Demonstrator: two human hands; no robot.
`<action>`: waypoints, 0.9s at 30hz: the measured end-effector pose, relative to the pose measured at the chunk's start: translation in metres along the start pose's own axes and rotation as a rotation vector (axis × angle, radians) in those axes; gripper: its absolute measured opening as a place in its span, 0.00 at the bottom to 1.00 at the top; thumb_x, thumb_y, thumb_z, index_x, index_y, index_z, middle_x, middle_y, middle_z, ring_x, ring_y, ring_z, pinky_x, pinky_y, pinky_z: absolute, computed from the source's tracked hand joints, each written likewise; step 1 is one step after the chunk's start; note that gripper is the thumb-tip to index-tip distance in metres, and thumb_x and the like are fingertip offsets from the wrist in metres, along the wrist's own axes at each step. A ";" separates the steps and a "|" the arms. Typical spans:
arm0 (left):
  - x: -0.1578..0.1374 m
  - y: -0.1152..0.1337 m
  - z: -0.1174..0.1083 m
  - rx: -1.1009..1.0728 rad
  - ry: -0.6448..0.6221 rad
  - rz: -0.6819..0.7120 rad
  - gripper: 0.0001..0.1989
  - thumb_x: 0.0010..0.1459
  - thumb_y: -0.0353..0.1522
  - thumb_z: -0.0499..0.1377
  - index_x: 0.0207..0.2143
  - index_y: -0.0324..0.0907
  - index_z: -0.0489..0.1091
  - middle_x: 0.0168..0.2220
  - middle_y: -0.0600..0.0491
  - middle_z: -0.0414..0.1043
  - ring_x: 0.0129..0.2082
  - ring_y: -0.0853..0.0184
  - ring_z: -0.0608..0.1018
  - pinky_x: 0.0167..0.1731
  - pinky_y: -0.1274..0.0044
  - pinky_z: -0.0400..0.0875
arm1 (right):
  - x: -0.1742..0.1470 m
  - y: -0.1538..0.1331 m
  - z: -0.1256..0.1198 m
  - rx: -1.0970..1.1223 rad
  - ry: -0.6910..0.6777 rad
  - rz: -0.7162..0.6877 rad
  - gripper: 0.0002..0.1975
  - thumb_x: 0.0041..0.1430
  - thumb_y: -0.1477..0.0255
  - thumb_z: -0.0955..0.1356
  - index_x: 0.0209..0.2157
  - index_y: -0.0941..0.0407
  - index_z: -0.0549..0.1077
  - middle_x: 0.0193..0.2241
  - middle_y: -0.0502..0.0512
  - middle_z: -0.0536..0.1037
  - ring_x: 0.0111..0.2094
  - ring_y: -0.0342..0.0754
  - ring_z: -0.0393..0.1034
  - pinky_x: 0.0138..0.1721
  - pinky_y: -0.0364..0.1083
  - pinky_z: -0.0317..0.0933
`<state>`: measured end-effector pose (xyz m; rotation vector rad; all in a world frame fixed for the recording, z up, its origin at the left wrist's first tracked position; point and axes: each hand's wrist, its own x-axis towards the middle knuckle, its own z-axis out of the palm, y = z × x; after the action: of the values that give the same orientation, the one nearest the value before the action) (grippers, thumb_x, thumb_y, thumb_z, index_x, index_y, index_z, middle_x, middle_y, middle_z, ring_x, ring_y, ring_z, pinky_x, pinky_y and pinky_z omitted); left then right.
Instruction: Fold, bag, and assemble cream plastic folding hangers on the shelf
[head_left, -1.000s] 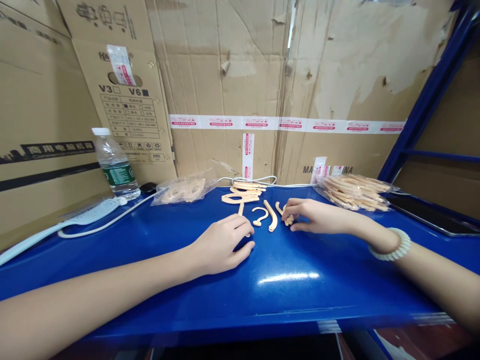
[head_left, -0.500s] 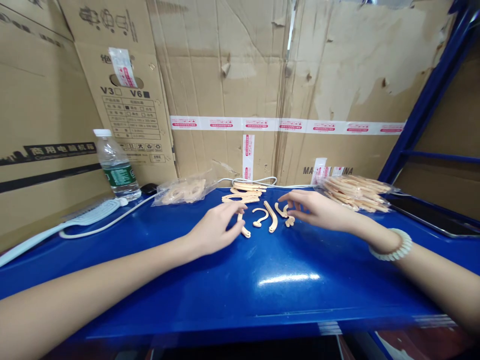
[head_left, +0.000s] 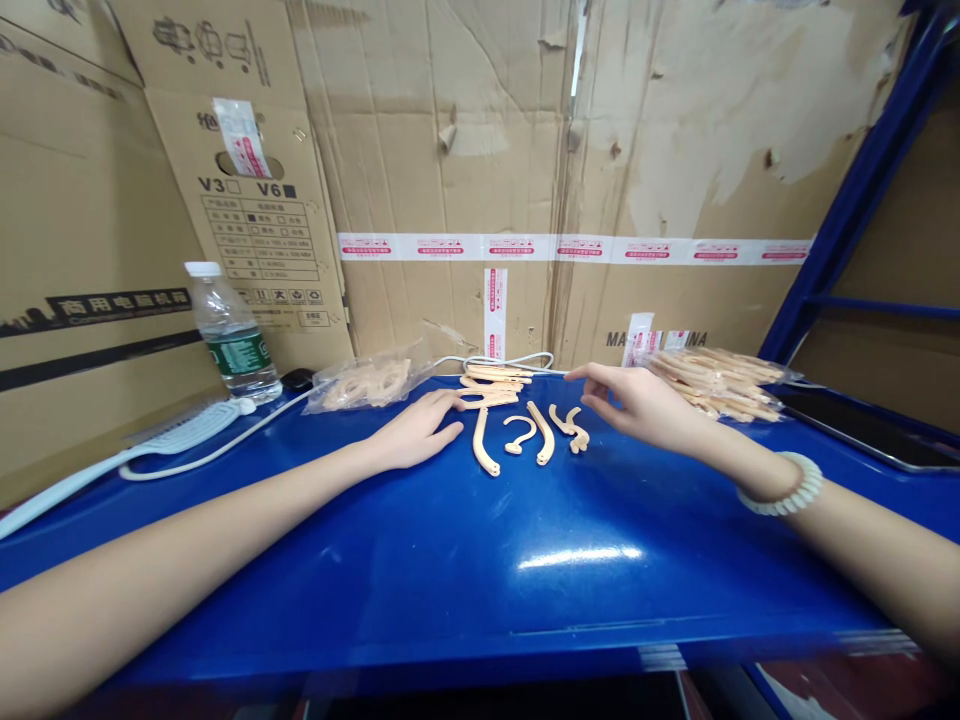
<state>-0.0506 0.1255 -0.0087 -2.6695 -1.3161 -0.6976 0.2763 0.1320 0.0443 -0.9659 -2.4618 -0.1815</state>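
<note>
Beige plastic parts that look like folding hanger pieces lie on the blue table (head_left: 450, 580). My left hand (head_left: 411, 432) is open, its fingertips at the left end of a flat looped piece (head_left: 491, 399) in the back pile. Right of its thumb lies a curved hanger arm (head_left: 484, 445). A hanger hook (head_left: 525, 440) rests in the middle, with a second curved arm (head_left: 543, 436) to its right. Fingers apart and holding nothing, my right hand (head_left: 630, 402) hovers just right of some small curved pieces (head_left: 574, 428).
At the left stand a water bottle (head_left: 238, 340) and a pale blue hairbrush (head_left: 180, 428) beside a white cable. A clear bag of ring-shaped parts (head_left: 371, 382) lies behind my left hand. Bagged long parts (head_left: 720, 380) and a dark tablet (head_left: 870, 430) are at the right. Cardboard (head_left: 450, 180) walls the back.
My left hand has moved left and back, off the left curved arm, which now shows in full. My right hand has lifted slightly away from the small pieces.
</note>
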 end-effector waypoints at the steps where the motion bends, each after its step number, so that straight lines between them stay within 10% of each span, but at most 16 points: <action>1: 0.001 0.000 0.000 -0.002 -0.003 -0.004 0.14 0.61 0.33 0.51 0.48 0.38 0.65 0.51 0.42 0.69 0.54 0.58 0.70 0.54 0.61 0.64 | 0.000 0.000 0.000 -0.005 0.001 0.008 0.16 0.60 0.74 0.61 0.50 0.58 0.68 0.30 0.54 0.78 0.29 0.48 0.72 0.31 0.45 0.62; 27: 0.070 -0.017 -0.018 -0.016 -0.341 0.083 0.08 0.56 0.34 0.54 0.34 0.39 0.70 0.39 0.48 0.73 0.40 0.62 0.72 0.40 0.75 0.64 | 0.000 0.002 -0.002 -0.003 0.019 0.029 0.14 0.60 0.74 0.62 0.48 0.56 0.70 0.30 0.53 0.78 0.31 0.49 0.73 0.33 0.45 0.62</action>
<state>-0.0333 0.1824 0.0359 -2.9312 -1.2580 -0.2506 0.2790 0.1327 0.0459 -0.9959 -2.4295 -0.1844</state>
